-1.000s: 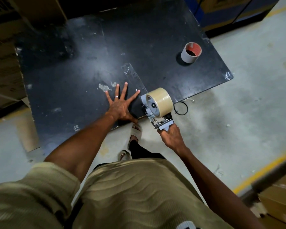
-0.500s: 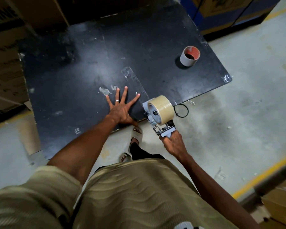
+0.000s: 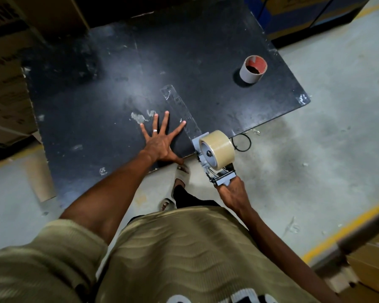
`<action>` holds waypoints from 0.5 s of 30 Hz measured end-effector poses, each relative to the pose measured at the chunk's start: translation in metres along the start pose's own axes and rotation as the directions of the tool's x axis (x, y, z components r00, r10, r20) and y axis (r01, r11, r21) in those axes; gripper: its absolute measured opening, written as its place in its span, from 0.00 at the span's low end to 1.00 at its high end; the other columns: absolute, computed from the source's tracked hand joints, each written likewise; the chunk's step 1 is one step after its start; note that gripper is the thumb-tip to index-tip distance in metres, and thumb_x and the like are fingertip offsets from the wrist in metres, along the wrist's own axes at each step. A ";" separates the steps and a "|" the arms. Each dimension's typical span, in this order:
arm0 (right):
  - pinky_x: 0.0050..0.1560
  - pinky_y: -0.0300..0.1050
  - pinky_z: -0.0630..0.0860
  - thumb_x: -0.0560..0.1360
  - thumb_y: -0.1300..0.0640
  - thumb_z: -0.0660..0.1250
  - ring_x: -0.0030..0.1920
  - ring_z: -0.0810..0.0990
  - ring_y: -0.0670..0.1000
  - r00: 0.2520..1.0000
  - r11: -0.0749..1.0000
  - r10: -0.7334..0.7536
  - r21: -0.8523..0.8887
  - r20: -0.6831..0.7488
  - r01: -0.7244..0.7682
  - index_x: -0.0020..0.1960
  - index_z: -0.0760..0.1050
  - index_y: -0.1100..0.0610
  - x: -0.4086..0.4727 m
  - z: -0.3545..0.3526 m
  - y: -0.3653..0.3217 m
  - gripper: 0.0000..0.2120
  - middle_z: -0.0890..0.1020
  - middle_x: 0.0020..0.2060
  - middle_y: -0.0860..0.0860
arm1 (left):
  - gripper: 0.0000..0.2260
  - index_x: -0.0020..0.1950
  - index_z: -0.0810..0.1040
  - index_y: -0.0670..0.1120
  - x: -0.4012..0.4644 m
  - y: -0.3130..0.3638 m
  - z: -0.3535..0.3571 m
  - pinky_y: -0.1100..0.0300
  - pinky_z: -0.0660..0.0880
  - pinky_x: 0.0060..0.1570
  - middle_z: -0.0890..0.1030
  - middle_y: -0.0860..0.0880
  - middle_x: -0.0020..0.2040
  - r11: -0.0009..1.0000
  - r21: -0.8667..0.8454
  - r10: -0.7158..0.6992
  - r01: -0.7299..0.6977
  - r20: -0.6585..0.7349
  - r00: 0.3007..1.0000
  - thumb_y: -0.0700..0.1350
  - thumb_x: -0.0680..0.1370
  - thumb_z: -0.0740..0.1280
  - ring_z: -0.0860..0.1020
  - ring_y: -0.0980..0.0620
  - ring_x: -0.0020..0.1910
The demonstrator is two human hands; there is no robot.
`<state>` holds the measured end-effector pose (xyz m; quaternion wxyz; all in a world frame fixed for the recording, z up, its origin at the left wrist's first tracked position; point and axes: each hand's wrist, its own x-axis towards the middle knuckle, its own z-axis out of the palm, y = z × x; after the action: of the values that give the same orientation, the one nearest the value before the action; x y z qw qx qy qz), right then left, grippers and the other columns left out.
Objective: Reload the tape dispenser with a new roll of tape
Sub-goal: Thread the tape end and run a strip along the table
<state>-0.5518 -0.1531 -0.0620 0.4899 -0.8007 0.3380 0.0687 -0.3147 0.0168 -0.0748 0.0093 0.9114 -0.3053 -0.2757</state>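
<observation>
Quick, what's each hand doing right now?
Left hand: open, flat on the black tabletop.
Right hand: closed around the grey tape dispenser.

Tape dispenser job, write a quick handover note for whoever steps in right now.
Left hand: open, fingers spread, flat on the black table.
Right hand: shut on the tape dispenser handle, held at the table's near edge.
Done: new tape roll sits on the dispenser; a clear tape strip runs from it across the table.
Empty core stands at the far right of the table.
Left: probably cut the strip; clear the core.
</observation>
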 end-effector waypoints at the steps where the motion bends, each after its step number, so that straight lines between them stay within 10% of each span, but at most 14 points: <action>1: 0.34 0.39 0.74 0.73 0.64 0.70 0.35 0.79 0.45 1.000 1.000 -0.001 -0.004 -0.012 0.001 0.43 0.79 0.56 -0.002 0.001 0.001 0.04 0.84 0.36 0.49 | 0.64 0.77 0.33 0.68 0.000 0.000 0.000 0.19 0.36 0.65 0.25 0.47 0.78 1.000 0.002 0.003 -0.003 -0.002 1.000 0.76 0.55 0.74 0.27 0.34 0.76; 8: 0.33 0.45 0.74 0.73 0.65 0.69 0.34 0.78 0.49 0.999 1.000 -0.009 0.015 -0.037 0.010 0.43 0.79 0.60 -0.006 0.007 0.006 0.02 0.84 0.36 0.55 | 0.64 0.77 0.34 0.68 0.000 0.000 0.002 0.19 0.35 0.64 0.26 0.46 0.78 1.000 0.004 0.008 -0.008 -0.017 1.000 0.75 0.55 0.74 0.27 0.34 0.76; 15: 0.30 0.28 0.69 0.72 0.60 0.68 0.31 0.77 0.38 0.997 0.998 -0.057 0.018 -0.054 0.058 0.41 0.77 0.55 -0.007 0.011 0.009 0.02 0.80 0.33 0.47 | 0.64 0.77 0.33 0.68 0.003 0.000 0.002 0.21 0.34 0.64 0.25 0.46 0.78 1.000 0.015 0.000 0.000 -0.017 1.000 0.75 0.55 0.74 0.27 0.34 0.76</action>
<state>-0.5599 -0.1438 -0.0710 0.4901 -0.8069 0.3283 0.0298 -0.3140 0.0153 -0.0779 0.0050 0.9138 -0.3073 -0.2654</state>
